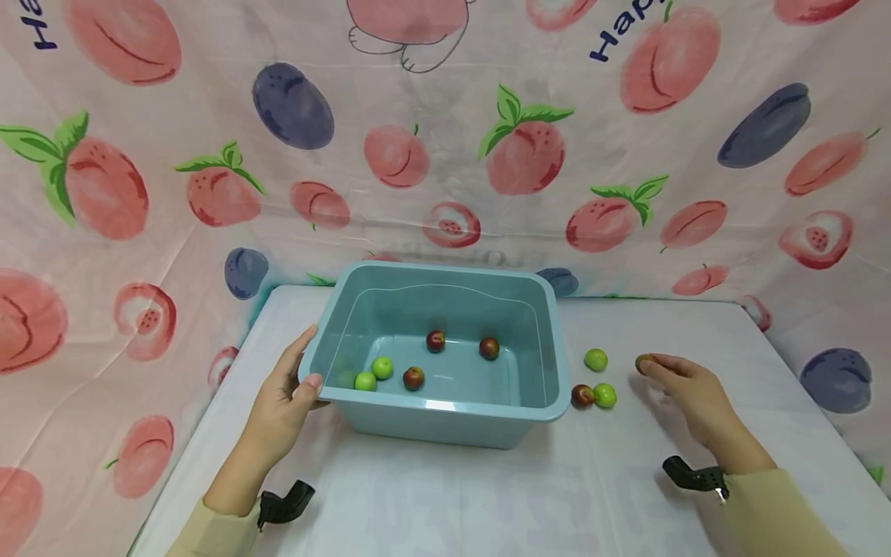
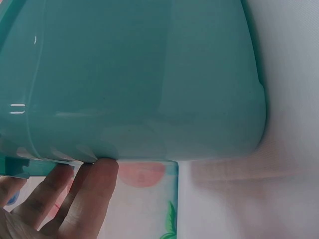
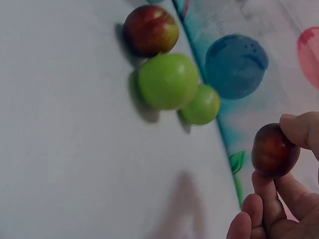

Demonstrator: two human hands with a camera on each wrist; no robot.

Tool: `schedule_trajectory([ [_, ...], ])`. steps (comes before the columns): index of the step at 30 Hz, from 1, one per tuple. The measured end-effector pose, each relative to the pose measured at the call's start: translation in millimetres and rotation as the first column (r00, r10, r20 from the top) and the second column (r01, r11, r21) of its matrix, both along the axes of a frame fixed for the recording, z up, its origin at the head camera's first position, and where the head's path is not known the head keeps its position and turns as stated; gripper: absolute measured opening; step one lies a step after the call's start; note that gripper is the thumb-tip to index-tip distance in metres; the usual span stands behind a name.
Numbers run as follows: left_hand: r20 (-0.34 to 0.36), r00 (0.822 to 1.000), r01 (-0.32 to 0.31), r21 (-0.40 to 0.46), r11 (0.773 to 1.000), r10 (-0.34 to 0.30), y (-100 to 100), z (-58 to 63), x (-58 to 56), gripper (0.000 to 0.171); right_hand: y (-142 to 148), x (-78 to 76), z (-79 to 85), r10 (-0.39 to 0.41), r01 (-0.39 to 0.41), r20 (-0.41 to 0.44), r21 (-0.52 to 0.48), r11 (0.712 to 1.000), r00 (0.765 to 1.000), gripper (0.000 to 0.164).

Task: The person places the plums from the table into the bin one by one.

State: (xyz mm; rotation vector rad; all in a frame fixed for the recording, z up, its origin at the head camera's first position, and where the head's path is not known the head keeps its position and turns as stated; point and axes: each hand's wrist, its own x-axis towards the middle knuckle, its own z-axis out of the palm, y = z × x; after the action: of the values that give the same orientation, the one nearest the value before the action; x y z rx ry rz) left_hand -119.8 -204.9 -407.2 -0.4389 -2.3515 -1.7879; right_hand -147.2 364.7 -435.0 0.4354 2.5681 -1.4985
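Observation:
A blue-green plastic bin (image 1: 445,429) stands on the table. My left hand (image 1: 278,402) holds its left end, thumb over the rim and fingers along the outside; in the left wrist view the fingers (image 2: 94,199) touch the bin's wall (image 2: 149,89). Right of the bin, my right hand (image 1: 685,394) pinches a dark red plum (image 3: 275,151) between thumb and fingertips, raised over the table. Between bin and right hand lie a red plum (image 1: 582,396), a green plum (image 1: 605,395) beside it and another green plum (image 1: 595,359) farther back.
Inside the bin, red plums (image 1: 414,377) lie spread apart, with two green plums (image 1: 365,381) together near the left end. The white-covered table (image 1: 418,503) meets a fruit-printed cloth (image 1: 452,93) at its back edge. Dark wrist mounts (image 1: 285,504) sit on both sleeves.

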Motion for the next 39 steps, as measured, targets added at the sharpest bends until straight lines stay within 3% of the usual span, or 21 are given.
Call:
schedule_trajectory([
  [7, -0.003, 1.0, -0.002, -0.017, 1.0, 0.002, 0, 0.8, 1.1, 0.063, -15, -3.8, 25.9, 0.032, -0.033, -0.097, -0.001, 0.999, 0.995, 0.076],
  [22, -0.005, 1.0, 0.01, -0.013, 1.0, -0.01, 0, -1.3, 0.8, 0.063, -46, -14.8, 70.7, 0.122, -0.152, -0.282, -0.085, 0.985, 0.952, 0.053],
  [31, -0.004, 1.0, 0.023, -0.018, 1.0, -0.023, -1, -1.1, -0.5, 0.063, -69, -23.8, 103.6, 0.126, -0.144, -0.241, -0.058, 0.988, 0.962, 0.068],
  [39, -0.002, 1.0, 0.03, -0.022, 0.999, -0.03, -1, -1.5, -0.9, 0.063, -89, -32.7, 122.3, 0.153, -0.177, -0.273, -0.066, 0.982, 0.95, 0.066],
])
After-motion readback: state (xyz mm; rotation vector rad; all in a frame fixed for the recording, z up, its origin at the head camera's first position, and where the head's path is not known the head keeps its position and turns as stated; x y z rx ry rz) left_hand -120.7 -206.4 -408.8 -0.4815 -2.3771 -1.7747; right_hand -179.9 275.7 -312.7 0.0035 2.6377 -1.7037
